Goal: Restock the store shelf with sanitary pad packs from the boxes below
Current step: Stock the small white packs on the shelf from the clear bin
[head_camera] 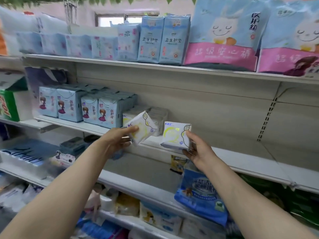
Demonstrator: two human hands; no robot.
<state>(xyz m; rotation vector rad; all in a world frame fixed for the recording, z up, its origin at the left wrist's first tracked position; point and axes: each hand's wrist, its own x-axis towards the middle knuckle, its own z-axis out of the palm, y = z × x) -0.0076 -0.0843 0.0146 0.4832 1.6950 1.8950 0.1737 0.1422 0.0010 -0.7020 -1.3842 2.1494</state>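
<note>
My left hand point(119, 138) grips a white and yellow sanitary pad pack point(143, 128), tilted, just in front of the middle shelf point(224, 157). My right hand point(196, 150) holds a second white pack point(176, 137) upright at the shelf's front edge. Behind the tilted pack stands a short row of the same white packs point(155, 114) on the shelf. To their left are blue pad packs point(107, 112) with a cartoon girl, in rows. The boxes below are not in view.
The middle shelf is bare to the right of the white packs. The top shelf point(155, 66) carries blue packs and large pink and blue bags point(222, 37). Lower shelves hold a blue bag point(200, 194), green bags point(303, 204) and assorted packs.
</note>
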